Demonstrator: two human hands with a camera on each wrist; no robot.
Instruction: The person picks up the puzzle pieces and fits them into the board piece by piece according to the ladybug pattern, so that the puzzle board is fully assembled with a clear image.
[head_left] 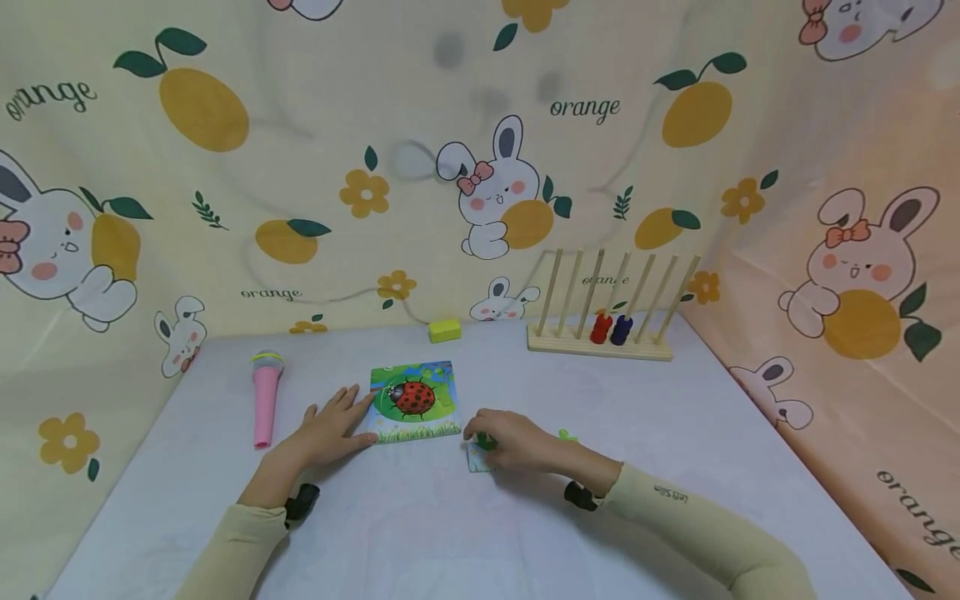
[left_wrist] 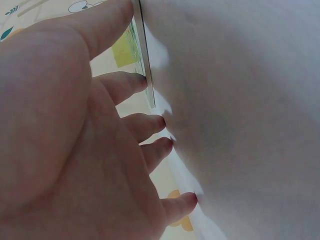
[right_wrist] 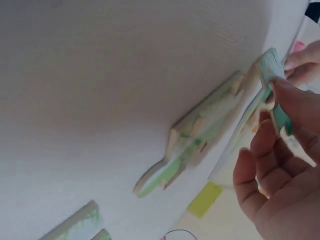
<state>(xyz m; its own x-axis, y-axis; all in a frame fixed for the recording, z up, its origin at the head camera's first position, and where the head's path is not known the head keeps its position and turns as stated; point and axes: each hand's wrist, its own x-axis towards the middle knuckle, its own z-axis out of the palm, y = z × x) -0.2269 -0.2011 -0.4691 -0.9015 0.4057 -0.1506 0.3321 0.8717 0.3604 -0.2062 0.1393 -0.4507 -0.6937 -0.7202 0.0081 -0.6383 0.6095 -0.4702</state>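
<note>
A square ladybug picture puzzle (head_left: 415, 401) lies on the white table. My left hand (head_left: 330, 429) rests at its left side with fingers spread; in the left wrist view, the thumb and index finger touch the edge of the puzzle (left_wrist: 145, 60). Just right of the puzzle, my right hand (head_left: 517, 442) pinches a light blue and green puzzle piece (right_wrist: 270, 67) between thumb and fingers, held tilted. Beneath that hand, a green-and-white puzzle piece (right_wrist: 200, 130) lies on the table, mostly hidden in the head view. Another puzzle piece (right_wrist: 75, 225) shows partly at the bottom of the right wrist view.
A pink toy microphone (head_left: 265, 400) lies to the left of my left hand. At the back are a yellow block (head_left: 445, 331) and a wooden peg rack (head_left: 600, 343) carrying red beads (head_left: 602, 328) and dark blue beads (head_left: 621, 330). A patterned cloth (head_left: 420, 100) hangs behind the table.
</note>
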